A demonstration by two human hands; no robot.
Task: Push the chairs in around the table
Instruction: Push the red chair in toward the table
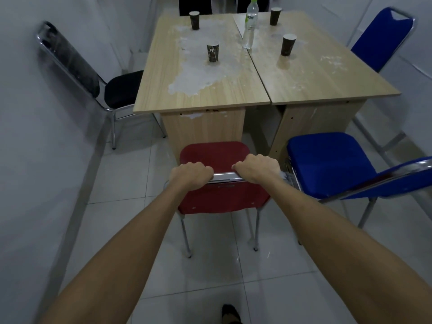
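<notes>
Closest in, a dark shoe (230, 313) is poking into the bottom edge on the white tiled floor (117, 230), and both bare forearms are reaching forward. The left hand (190, 175) and the right hand (257, 168) are both curling tight over the chrome top rail (224, 177) of the red chair (215, 155), knuckles up, with a short bit of bare rail showing between them. That chair is sitting with its seat's far edge just reaching the near end of the left wooden table (201, 94), facing a solid wooden panel under the top, so it's looking tight there. Just to its right a blue chair (327, 164) is standing angled, its seat nearly touching the red one's right side, in front of the right wooden table (315, 80). Open tile is lying to the left of the red chair, between it and the white wall. Farther left, a black chair (121, 88) is sitting with its seat partly tucked under the table's left edge. Another blue chair (378, 40) is standing at the far right. On top, four dark paper cups (212, 52) and a water bottle (249, 24) are standing, and a further dark chair back (195, 4) is showing at the far end.
</notes>
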